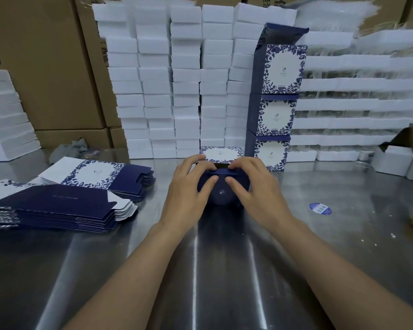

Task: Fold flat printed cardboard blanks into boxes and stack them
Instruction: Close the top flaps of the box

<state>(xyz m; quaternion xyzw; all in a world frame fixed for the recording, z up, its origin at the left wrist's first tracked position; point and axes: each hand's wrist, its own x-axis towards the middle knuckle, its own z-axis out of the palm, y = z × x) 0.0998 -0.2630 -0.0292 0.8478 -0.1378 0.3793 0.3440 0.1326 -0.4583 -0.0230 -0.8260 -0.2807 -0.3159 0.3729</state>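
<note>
Two bare forearms reach forward across a steel table (224, 270), converging on a dark blue box (222, 195) that stands at its middle. The left hand (191, 184) clasps the box's left side and the right hand (250, 184) its right, fingers curled over the top edge and both thumbs pressed on a blue flap on the near face, tips almost meeting. Left of the box lie two piles of flat blanks (65, 206), navy with a white floral panel, fanned and overlapping. To the box's right, well apart, an oval blue sticker (320, 208) lies on the steel. Just behind the box and to its right stands a column of three folded boxes (272, 115), the topmost with its lid flap upright. Beyond the box rises a wall of white foam blocks (177, 91), with brown cartons (45, 67) behind it to the left.
</note>
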